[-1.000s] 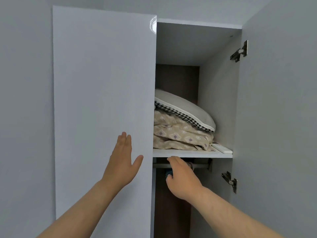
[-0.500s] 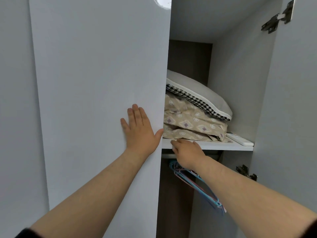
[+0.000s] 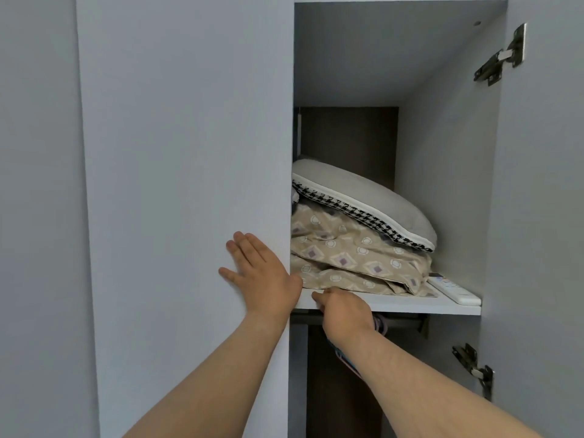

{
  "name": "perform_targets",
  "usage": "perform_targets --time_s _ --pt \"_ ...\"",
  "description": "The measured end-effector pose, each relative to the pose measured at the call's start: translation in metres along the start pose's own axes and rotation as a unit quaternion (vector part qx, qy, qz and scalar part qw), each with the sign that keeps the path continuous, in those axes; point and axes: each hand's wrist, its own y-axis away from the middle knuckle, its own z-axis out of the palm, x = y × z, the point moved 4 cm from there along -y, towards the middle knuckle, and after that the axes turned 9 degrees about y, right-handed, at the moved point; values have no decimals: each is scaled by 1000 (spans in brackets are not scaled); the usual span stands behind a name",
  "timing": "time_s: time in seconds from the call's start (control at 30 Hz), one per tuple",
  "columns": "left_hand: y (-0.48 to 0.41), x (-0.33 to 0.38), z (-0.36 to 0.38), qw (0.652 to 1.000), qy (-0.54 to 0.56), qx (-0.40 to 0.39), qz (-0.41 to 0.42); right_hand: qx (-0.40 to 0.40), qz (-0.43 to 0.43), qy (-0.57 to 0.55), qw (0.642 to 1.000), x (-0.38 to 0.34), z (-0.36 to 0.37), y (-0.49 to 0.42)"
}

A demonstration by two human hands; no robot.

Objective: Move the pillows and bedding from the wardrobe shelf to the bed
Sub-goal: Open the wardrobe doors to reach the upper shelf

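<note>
Wardrobe door point(image 3: 186, 184): closed left panel, against which the left hand point(image 3: 264, 276) is laid flat, fingers point(image 3: 245, 248) extended and spread, nothing gripped. Wardrobe shelf point(image 3: 404, 303): white board whose front edge is met by the right hand point(image 3: 344, 311); its fingers point(image 3: 319, 298) are curled loosely at the edge, just below the bedding, with nothing enclosed. Bedding point(image 3: 354, 263): folded beige patterned cloth lying on the shelf, directly beyond the right fingers. Pillow point(image 3: 363, 200): grey with houndstooth border, resting tilted on top of the bedding. Remote control point(image 3: 455, 290): white, on the shelf, well right of the fingers. Hangers point(image 3: 380, 325): on the rail under the shelf, behind the right wrist.
</note>
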Motion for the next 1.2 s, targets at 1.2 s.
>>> perform_targets --time_s 1.2 --pt "140 -145 -300 950 303 -76 -27 -49 -100 -750 652 -276 -291 89"
